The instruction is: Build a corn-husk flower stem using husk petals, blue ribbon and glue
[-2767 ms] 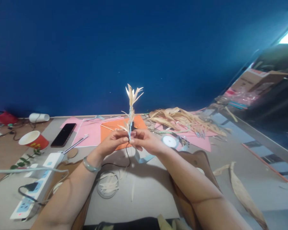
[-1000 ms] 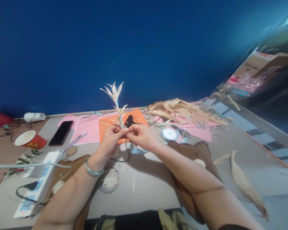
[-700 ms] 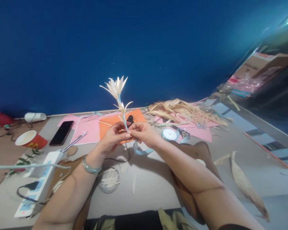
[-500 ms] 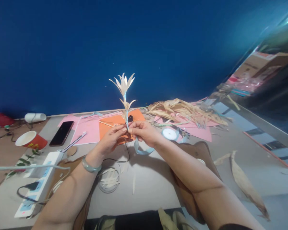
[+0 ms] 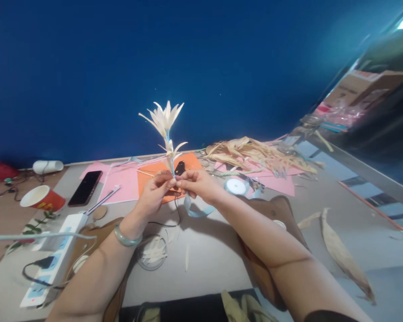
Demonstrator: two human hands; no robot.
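Observation:
A handmade flower with pale, dry petals rises upright from between my hands, a smaller bloom partway down its blue-wrapped stem. My left hand pinches the lower stem between thumb and fingers. Close against it, my right hand is closed on a light blue ribbon, which hangs in a loop below the fingers. The exact grip at the stem is partly hidden by the fingertips. Behind the right wrist lies a white ribbon spool.
Dried husks are heaped at the back right over pink paper. A phone, a red paper cup and a power strip occupy the left. Orange paper lies behind the hands; a round dish sits in front.
The flower has turned and shifted slightly left, its top leaning further left. Both hands have moved a little left with it, still close together at the stem.

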